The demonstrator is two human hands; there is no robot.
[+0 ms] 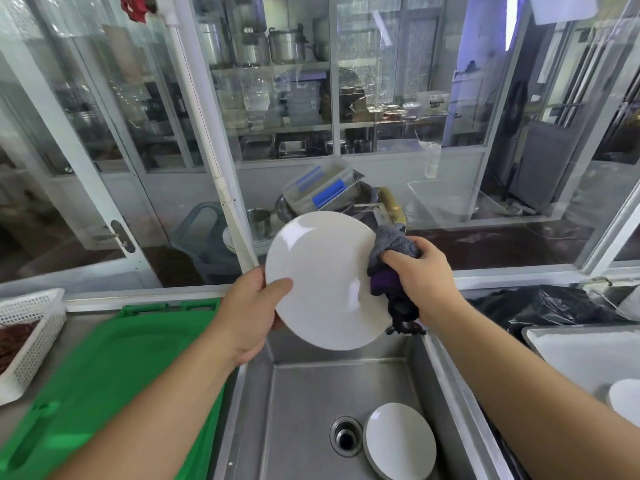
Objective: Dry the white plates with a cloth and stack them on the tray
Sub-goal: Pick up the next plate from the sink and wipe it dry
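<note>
At the centre of the frame, a white plate [325, 278] was held tilted above the steel sink [301, 403], its face turned toward the camera. The left hand [254, 306] gripped the plate at its left rim, thumb curled over the front face and the remaining fingers hidden behind. The right hand [420, 271] was closed around a bunched cloth [393, 258], grey on top and dark purple below, and pressed it against the right rim of the plate. A loose dark end of the cloth hung below the hand.

In the lower centre of the frame, a stack of white plates [398, 441] lay in the sink basin, just right of the drain [345, 436]. At the lower right edge, part of another white plate [627, 400] rested in a grey tray [581, 344]. A black plastic bag [547, 306] lay behind that tray.

At the lower left, a green tray [104, 368] lay on the counter beside the sink. At the left edge, a white perforated basket [34, 337] held reddish-brown contents too blurred to identify.
</note>
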